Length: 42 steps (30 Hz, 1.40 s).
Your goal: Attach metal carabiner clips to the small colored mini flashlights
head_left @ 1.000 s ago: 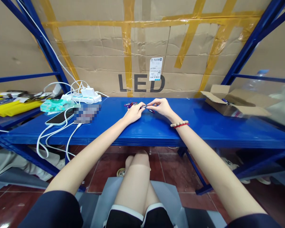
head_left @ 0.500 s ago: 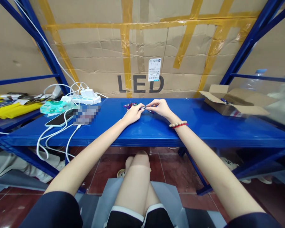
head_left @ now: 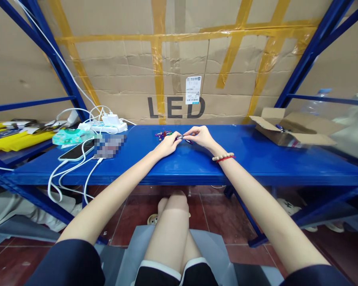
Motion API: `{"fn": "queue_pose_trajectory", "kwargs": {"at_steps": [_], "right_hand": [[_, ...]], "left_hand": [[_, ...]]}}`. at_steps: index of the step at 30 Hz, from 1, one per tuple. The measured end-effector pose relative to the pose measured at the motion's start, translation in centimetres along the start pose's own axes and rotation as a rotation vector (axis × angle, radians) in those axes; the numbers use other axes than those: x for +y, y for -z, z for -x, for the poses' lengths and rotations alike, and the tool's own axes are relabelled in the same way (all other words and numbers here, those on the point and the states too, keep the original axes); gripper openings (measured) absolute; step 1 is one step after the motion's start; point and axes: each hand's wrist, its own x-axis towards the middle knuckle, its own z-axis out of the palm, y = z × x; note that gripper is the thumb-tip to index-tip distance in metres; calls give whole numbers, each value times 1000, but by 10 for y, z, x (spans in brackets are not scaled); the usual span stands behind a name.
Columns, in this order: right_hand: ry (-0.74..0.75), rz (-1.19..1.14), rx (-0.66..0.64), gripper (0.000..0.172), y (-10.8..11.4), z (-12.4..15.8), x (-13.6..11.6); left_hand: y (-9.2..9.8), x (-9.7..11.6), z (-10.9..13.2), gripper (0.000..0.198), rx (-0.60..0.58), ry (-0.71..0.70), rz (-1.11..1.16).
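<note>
Both my hands rest on the blue metal shelf (head_left: 256, 159), close together near its back. My left hand (head_left: 166, 145) is pinched on a small metal clip-like piece (head_left: 180, 137), and my right hand (head_left: 200, 136) pinches the same piece from the other side. Just behind my left hand lies a small pile of coloured clips (head_left: 163, 134), purple and red among them. My right wrist wears a bead bracelet (head_left: 223, 157) with a red string.
A phone (head_left: 76, 150) on a white cable, a tissue pack (head_left: 68, 136) and a power strip with chargers (head_left: 106, 124) lie at the left. An open cardboard box (head_left: 292, 131) sits at the right. A taped cardboard wall marked LED stands behind.
The view has tilted slightly, shifting everything a little lower. Both hands stay pinched on the small piece, with barely any movement.
</note>
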Motion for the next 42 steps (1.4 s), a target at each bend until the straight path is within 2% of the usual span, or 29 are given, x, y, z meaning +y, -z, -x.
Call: {"fn": "queue_pose_trajectory", "kwargs": {"at_steps": [8,19,30,35,42], "right_hand": [[-47,33,6,46,1,2,-6],[-63,47,-1,44,2,2,-6],[-93,56,-21,41,2,3,-3],[-77,79,-20,40,2,1,-1],[-61,44,-17,43,1,3,-11]], "left_hand": [[1,1,0,21,-21,25,49],[1,0,0,14,-2,6,97],[-2,-9,-4,18,-33,-73,-12],[0,-6,-4,21,-49,-65,-18],[1,-1,-2,24,-52,-61,-12]]}}
